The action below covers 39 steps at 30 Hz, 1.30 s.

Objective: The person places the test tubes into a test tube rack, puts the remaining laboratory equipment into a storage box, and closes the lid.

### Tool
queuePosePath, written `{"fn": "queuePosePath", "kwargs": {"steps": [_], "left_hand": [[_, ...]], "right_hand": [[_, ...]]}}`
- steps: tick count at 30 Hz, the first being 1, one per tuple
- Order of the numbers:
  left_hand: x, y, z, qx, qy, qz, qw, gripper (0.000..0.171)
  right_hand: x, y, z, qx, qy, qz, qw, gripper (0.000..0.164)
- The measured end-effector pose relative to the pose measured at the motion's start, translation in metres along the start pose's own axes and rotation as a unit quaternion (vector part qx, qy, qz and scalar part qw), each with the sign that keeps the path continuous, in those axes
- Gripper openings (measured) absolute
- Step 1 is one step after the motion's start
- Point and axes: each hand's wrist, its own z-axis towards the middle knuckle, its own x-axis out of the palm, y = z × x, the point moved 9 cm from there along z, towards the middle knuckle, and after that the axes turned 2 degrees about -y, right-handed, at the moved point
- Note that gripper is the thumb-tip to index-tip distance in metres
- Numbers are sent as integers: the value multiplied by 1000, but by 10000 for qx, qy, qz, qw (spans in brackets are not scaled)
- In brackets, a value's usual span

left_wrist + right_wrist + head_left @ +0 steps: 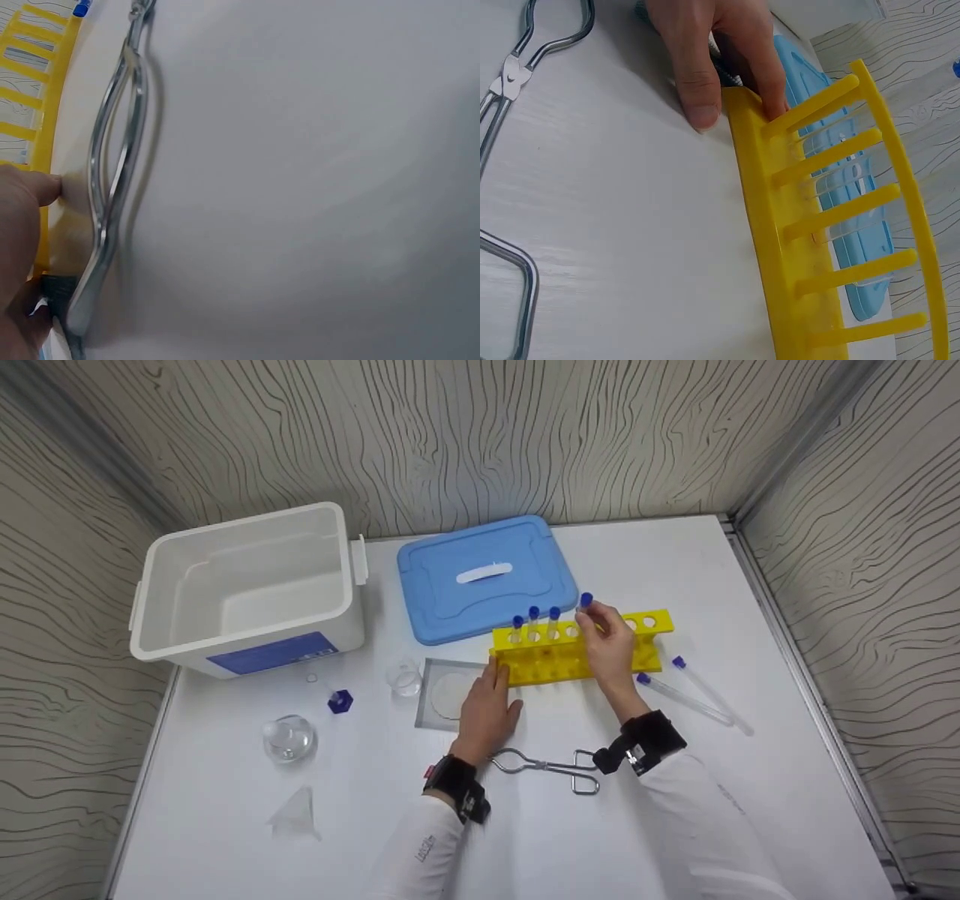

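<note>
The capped test tube (586,601) stood upright above the yellow rack (660,619), pinched between the thumb and fingers of the right hand (611,645); its lower end was hidden, so whether it had entered a hole could not be told. The left hand (484,716) touched the rack's left end, its fingers mostly extended and not closed around anything. If the tube met a hole's rim at a slant, it could have jammed or slipped from the pinch; a sideways push might have slid the rack, should the left fingers have pressed too lightly. Two loose tubes (686,701) lying beyond the rack's right end looked likely to roll if the forearm brushed them. The rack appeared to be smooth, glossy plastic, two long bars joined by round posts, with three seated tubes (533,613) clear below their blue caps. Nearer the person lay slim, shiny metal tongs (551,766) with looped handles; beside the left hand, a grey-edged square mat (427,712) bore a pale disc. Farther out were a ridged blue lid (435,577) and a rounded, matt white bin (341,592).
</note>
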Motion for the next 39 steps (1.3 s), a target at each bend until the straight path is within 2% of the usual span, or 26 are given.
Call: {"fn": "queuePosePath", "kwargs": {"steps": [17, 26, 39], "left_hand": [[-2, -1, -1, 45, -42, -102, 9999, 71], [-3, -1, -2, 115, -167, 69, 9998, 70], [-3, -1, -1, 117, -208, -18, 9997, 71]], "right_hand": [[-1, -19, -3, 324, 231, -294, 9988, 35], [-2, -18, -4, 250, 238, -384, 9987, 37], [-9, -14, -6, 102, 89, -395, 9991, 39]]}}
